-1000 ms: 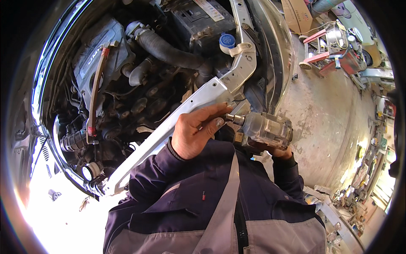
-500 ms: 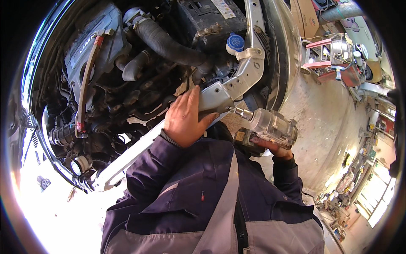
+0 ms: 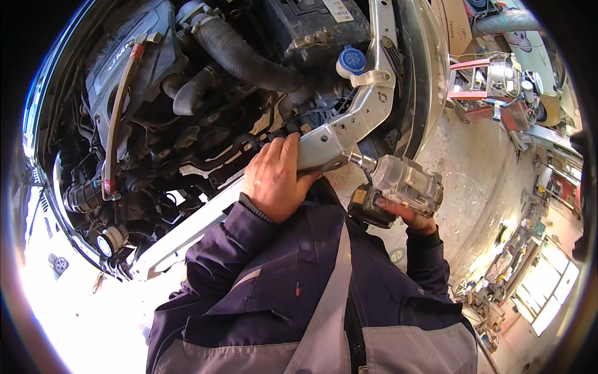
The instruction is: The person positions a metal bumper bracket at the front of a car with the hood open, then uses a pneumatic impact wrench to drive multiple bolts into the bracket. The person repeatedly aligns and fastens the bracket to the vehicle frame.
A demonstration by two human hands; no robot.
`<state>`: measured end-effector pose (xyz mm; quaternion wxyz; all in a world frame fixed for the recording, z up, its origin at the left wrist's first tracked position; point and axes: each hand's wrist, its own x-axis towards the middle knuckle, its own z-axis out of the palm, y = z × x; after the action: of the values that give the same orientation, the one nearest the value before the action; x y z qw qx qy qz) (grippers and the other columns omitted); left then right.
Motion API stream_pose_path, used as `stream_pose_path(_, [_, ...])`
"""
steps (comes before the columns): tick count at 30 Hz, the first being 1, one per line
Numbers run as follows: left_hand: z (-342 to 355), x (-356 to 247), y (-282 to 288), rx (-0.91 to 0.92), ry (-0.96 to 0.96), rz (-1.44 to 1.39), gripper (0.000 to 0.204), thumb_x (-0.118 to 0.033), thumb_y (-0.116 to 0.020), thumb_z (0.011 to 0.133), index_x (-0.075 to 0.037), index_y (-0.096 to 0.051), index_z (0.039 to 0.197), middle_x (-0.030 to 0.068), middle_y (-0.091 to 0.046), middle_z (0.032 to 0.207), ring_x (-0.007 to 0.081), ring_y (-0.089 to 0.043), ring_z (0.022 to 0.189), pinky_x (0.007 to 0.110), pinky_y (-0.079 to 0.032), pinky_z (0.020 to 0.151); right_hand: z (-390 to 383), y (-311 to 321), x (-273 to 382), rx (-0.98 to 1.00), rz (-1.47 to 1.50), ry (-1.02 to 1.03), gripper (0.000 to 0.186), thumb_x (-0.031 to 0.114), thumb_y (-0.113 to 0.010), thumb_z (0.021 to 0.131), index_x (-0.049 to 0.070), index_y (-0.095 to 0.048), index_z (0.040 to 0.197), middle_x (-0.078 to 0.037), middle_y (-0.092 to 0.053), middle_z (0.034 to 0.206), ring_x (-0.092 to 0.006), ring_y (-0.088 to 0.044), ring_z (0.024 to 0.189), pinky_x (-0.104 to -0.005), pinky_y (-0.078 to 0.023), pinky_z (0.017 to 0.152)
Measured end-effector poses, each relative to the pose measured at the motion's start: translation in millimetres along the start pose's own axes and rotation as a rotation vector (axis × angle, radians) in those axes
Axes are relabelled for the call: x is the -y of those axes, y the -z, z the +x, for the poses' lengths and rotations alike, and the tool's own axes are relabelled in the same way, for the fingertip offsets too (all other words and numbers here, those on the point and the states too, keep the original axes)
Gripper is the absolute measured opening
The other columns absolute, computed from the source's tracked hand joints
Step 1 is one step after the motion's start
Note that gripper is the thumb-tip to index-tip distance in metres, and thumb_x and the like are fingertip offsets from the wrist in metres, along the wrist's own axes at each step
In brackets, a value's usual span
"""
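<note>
Across the front of an open engine bay runs a silver metal crossbar (image 3: 324,144), bent upward at its right end. My left hand (image 3: 271,179) is closed over this bar, with its fingers on the engine side and its thumb tucked against the near edge. A worn cordless impact driver (image 3: 408,181) with a dark battery (image 3: 369,206) is in my right hand (image 3: 411,217), fingers wrapped round the grip. Its socket (image 3: 362,163) points left, and its tip meets the bar's near face by the bend. Whether a bolt sits there is too small to tell.
Beyond the bar lie a ribbed black hose (image 3: 243,59), a battery (image 3: 311,28) and a blue reservoir cap (image 3: 352,60). A prop strap (image 3: 121,112) stands over the engine cover (image 3: 134,62). On the right is a red tool cart (image 3: 479,81); a cardboard box (image 3: 453,28) stands behind.
The driver's socket has come up to the bar's near face. My left thumb, stretched out along the bar before, is now tucked in against its edge. The view has shifted slightly.
</note>
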<state>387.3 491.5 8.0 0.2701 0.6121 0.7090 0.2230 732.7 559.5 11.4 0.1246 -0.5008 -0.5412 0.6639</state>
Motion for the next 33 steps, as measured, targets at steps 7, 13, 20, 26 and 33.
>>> stream_pose_path(7, [4, 3, -3, -0.075, -0.071, 0.042, 0.073, -0.03, -0.094, 0.085, 0.005, -0.061, 0.14, 0.0177, -0.067, 0.11, 0.0381, -0.07, 0.103, 0.049, -0.058, 0.089, 7, 0, 12, 0.021, -0.17, 0.095, 0.057, 0.016, -0.097, 0.093, 0.003, -0.074, 0.143, -0.01, -0.082, 0.133, -0.0222, -0.077, 0.121, -0.0387, -0.06, 0.106])
stream_pose_path(13, [2, 4, -4, -0.065, -0.051, 0.051, 0.077, -0.028, -0.095, 0.083, 0.004, -0.061, 0.144, 0.0206, -0.07, 0.12, 0.0405, -0.07, 0.109, 0.049, -0.057, 0.097, 16, -4, 31, 0.05, -0.266, 0.136, 0.05, 0.019, -0.095, 0.096, 0.004, -0.076, 0.14, -0.009, -0.082, 0.133, -0.0238, -0.078, 0.12, -0.0394, -0.06, 0.106])
stream_pose_path(20, [1, 5, -8, -0.101, -0.072, 0.035, 0.076, -0.027, -0.095, 0.082, 0.005, -0.061, 0.142, 0.0187, -0.068, 0.113, 0.039, -0.069, 0.106, 0.049, -0.057, 0.093, 20, -4, 50, 0.029, -0.363, 0.158, 0.048, 0.022, -0.095, 0.095, 0.005, -0.079, 0.137, -0.009, -0.083, 0.131, -0.0252, -0.079, 0.118, -0.0401, -0.061, 0.104])
stream_pose_path(26, [0, 5, -9, -0.131, -0.094, 0.038, 0.076, -0.027, -0.095, 0.082, 0.005, -0.061, 0.142, 0.018, -0.067, 0.111, 0.0377, -0.069, 0.104, 0.048, -0.057, 0.092, 31, -1, 64, 0.063, -0.526, 0.22, 0.043, 0.021, -0.094, 0.096, 0.005, -0.08, 0.134, -0.01, -0.084, 0.127, -0.0268, -0.08, 0.116, -0.0397, -0.061, 0.102])
stream_pose_path(33, [-1, 3, -10, -0.137, -0.09, 0.014, 0.074, -0.025, -0.095, 0.081, 0.004, -0.061, 0.14, 0.0178, -0.067, 0.111, 0.0378, -0.069, 0.104, 0.049, -0.057, 0.092, 31, -13, 87, 0.07, -0.464, 0.161, 0.044, 0.013, -0.094, 0.094, 0.001, -0.079, 0.133, -0.01, -0.084, 0.127, -0.0231, -0.08, 0.116, -0.0377, -0.061, 0.102])
